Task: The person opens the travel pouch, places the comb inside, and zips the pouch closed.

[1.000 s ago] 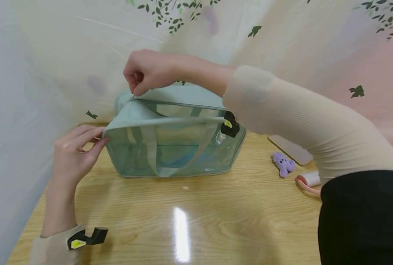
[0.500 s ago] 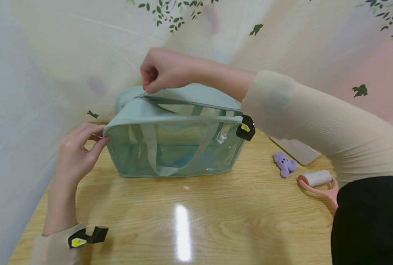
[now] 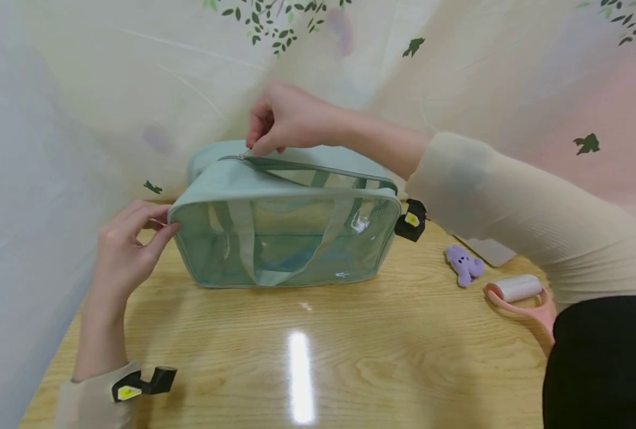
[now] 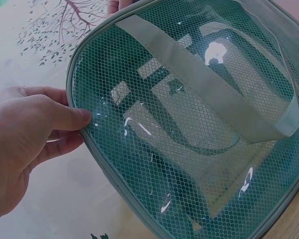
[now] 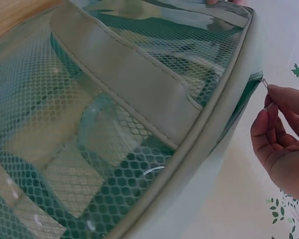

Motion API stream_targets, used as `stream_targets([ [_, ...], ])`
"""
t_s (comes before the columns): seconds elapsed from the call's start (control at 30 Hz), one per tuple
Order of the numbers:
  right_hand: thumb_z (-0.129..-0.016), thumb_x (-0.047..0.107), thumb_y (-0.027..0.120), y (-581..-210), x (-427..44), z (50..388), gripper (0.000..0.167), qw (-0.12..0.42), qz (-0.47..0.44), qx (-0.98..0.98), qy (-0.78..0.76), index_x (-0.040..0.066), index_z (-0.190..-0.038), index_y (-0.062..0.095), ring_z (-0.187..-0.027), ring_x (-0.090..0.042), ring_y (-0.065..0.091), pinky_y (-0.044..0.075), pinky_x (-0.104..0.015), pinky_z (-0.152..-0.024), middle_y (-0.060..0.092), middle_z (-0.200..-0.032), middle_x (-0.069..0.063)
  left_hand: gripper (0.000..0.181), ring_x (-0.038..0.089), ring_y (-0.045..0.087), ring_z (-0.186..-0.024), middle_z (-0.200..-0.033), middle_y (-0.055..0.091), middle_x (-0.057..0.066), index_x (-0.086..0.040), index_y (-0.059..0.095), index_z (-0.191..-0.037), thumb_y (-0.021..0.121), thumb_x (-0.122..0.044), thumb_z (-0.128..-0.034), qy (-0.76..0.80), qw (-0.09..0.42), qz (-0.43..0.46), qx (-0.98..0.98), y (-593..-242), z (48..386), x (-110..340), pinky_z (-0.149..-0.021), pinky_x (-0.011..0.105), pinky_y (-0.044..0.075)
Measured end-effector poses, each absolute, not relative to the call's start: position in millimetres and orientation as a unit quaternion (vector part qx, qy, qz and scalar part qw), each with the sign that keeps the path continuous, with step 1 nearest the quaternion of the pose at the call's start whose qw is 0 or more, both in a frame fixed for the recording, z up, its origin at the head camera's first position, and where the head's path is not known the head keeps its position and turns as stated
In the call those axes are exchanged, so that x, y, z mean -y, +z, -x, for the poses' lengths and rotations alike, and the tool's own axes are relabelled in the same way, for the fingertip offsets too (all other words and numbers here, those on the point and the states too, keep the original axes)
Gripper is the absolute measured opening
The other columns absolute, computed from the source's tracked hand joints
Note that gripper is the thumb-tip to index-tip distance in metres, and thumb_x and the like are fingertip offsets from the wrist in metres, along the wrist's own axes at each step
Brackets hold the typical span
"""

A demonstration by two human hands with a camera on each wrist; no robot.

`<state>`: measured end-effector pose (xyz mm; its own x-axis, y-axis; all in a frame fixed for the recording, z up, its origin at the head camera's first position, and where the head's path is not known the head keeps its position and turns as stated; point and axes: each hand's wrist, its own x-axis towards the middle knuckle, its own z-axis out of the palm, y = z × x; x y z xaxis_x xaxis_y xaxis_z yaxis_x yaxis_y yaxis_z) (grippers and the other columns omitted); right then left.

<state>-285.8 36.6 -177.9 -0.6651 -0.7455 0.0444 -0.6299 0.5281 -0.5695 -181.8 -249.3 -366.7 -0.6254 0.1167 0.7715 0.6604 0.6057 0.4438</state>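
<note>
A pale green bag (image 3: 291, 250) with see-through sides and strap handles stands upright on the wooden table. My right hand (image 3: 291, 119) is above its top, thumb and finger pinching the small metal zipper pull (image 5: 265, 83). To the right of the pull, the zipper gapes along the top; left of it, the two edges meet. At the bag's upper left corner, my left hand (image 3: 130, 244) pinches the piped edge, with the thumb on the front face. In the left wrist view that thumb of the left hand (image 4: 35, 129) lies over the mesh panel's rim.
On the right of the table (image 3: 382, 357) lie a small purple plush toy (image 3: 464, 265), a lint roller (image 3: 516, 290) with a pink handle, and a pale flat board (image 3: 492, 251) partly behind my sleeve. A leaf-patterned cloth (image 3: 135, 89) hangs behind the bag.
My right hand has moved rightward along the bag's top with the zipper pull, and the gap in the zipper has become shorter. My left hand has stayed at the corner.
</note>
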Motion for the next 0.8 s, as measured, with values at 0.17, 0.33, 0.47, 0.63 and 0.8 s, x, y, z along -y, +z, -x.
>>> stream_targets([
  [0.17, -0.09, 0.006, 0.075, -180.9, -38.5, 283.1, 0.008, 0.118, 0.34, -0.879, -0.312, 0.01, -0.084, 0.073, -0.073, -0.012, 0.062, 0.058, -0.026, -0.069, 0.074, -0.084, 0.001, 0.034, -0.016, 0.052, -0.091, -0.093, 0.07, 0.017, 0.004, 0.076, -0.108, 0.08, 0.018, -0.0765, -0.36, 0.364, 0.232, 0.827, -367.6, 180.9, 250.0, -0.083, 0.002, 0.043],
  [0.33, -0.09, 0.004, 0.075, -183.2, -42.6, 280.6, 0.006, 0.122, 0.301, -0.883, -0.339, 0.006, -0.084, 0.075, -0.066, -0.011, 0.059, 0.057, -0.026, -0.068, 0.071, -0.074, 0.004, 0.036, -0.015, 0.052, -0.09, -0.093, 0.07, 0.017, 0.004, 0.076, -0.108, 0.08, 0.019, -0.0752, -0.36, 0.366, 0.238, 0.825, -368.8, 181.9, 249.6, -0.081, 0.003, 0.042],
  [0.47, -0.089, 0.003, 0.077, -184.0, -48.4, 280.6, 0.006, 0.13, 0.27, -0.884, -0.358, 0.005, -0.083, 0.075, -0.063, -0.01, 0.058, 0.057, -0.025, -0.067, 0.069, -0.069, 0.006, 0.037, -0.014, 0.053, -0.09, -0.093, 0.07, 0.016, 0.003, 0.076, -0.108, 0.08, 0.02, -0.0748, -0.365, 0.363, 0.241, 0.823, -369.0, 182.8, 250.0, -0.081, 0.003, 0.042],
  [0.63, -0.088, 0.005, 0.078, -183.0, -57.5, 280.3, 0.007, 0.141, 0.229, -0.891, -0.366, 0.006, -0.082, 0.074, -0.065, -0.01, 0.059, 0.059, -0.025, -0.069, 0.069, -0.069, 0.006, 0.037, -0.014, 0.053, -0.09, -0.093, 0.07, 0.016, 0.003, 0.076, -0.108, 0.08, 0.02, -0.0748, -0.364, 0.361, 0.239, 0.825, -368.7, 183.1, 250.6, -0.081, 0.002, 0.042],
  [0.8, -0.088, 0.006, 0.079, -180.3, -68.5, 279.6, 0.007, 0.147, 0.195, -0.9, -0.361, 0.007, -0.083, 0.075, -0.067, -0.01, 0.061, 0.06, -0.025, -0.071, 0.07, -0.076, 0.005, 0.037, -0.014, 0.053, -0.089, -0.093, 0.07, 0.017, 0.004, 0.076, -0.107, 0.08, 0.021, -0.0743, -0.366, 0.363, 0.239, 0.823, -368.0, 182.9, 251.1, -0.081, 0.003, 0.042],
])
